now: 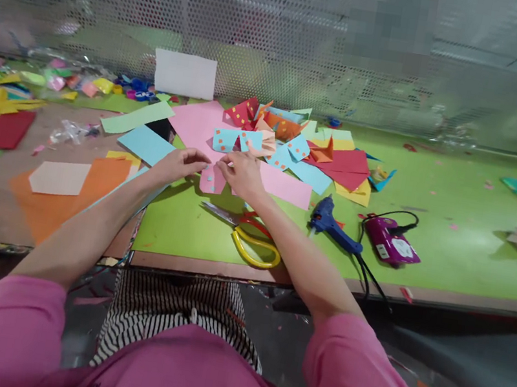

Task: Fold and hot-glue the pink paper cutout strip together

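Nearest on the green desk lie yellow-handled scissors, with a blue glue gun to their right. Just beyond, the left hand and right hand both pinch a small pink dotted paper piece between them. Farther back spreads a pile of colored paper.
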Motion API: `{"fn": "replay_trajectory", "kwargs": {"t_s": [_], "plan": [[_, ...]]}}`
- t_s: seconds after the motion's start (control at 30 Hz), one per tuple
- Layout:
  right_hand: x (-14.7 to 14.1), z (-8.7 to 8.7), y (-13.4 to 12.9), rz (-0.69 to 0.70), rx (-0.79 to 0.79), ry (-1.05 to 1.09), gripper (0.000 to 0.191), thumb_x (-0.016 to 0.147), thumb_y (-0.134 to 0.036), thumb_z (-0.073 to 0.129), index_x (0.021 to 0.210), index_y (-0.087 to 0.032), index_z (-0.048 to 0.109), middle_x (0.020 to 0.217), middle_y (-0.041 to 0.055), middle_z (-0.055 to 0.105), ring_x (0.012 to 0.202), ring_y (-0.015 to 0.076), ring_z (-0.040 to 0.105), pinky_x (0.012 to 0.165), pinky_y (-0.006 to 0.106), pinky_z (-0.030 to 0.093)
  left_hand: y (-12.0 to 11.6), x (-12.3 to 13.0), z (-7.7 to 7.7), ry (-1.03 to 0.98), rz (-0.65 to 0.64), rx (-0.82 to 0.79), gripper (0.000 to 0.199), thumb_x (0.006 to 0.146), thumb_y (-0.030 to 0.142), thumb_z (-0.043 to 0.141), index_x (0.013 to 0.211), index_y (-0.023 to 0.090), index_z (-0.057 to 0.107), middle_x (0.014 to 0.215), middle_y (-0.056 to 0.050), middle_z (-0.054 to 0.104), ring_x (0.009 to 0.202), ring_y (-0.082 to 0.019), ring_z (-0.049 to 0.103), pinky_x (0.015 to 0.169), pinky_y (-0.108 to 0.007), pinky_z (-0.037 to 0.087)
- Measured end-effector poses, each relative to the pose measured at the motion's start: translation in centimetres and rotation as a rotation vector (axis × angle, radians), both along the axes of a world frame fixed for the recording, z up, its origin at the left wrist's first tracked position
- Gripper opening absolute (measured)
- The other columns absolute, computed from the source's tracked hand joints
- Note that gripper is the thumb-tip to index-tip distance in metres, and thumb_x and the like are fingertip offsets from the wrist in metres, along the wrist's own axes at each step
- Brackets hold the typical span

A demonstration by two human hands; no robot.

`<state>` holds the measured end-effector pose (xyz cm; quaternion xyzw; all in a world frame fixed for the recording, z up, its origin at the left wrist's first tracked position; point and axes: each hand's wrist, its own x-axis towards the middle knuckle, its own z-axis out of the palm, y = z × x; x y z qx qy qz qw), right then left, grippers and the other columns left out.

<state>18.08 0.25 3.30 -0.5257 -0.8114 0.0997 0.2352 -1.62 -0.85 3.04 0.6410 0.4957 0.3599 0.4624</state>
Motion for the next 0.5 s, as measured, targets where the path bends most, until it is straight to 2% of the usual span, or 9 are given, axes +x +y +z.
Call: {"fn": "replay_trajectory", "kwargs": {"t_s": [0.2,0.37,0.5], "plan": [[0.19,-0.31,-0.34,0.025,0.086,0.023,0.017,0.099,-0.025,0.057,0.090,-0.019,0.071,0.097,0.0107,0.075,0.104,0.0293,0.062,0.093,0.043,0.038,-0.27,0.49,0.05,-0.040,0.028,0.018,0.027,0.071,0.039,0.076,0.089,0.019,0.068,0.085,-0.003,0.070,0.078,-0.016,0.062,0.074,-0.028,0.047],[0.05,-0.45,-0.65,0.031,0.119,0.026,0.020,0.100,-0.026,0.054,0.090,-0.019,0.070,0.093,0.0098,0.074,0.103,0.0286,0.062,0.095,0.044,0.039,-0.44,0.61,0.14,-0.074,0.050,0.000,0.032,0.068,0.040,0.081,0.087,0.019,0.067,0.078,-0.001,0.068,0.072,-0.014,0.059,0.070,-0.028,0.045],[0.11,-0.54,-0.78,0.024,0.134,0.039,0.020,0.100,-0.027,0.054,0.090,-0.020,0.070,0.095,0.0100,0.074,0.105,0.0290,0.062,0.093,0.043,0.039,-0.62,0.70,0.31,-0.065,0.062,0.009,0.028,0.069,0.037,0.080,0.085,0.019,0.066,0.074,-0.001,0.067,0.069,-0.014,0.059,0.068,-0.028,0.045]]}}
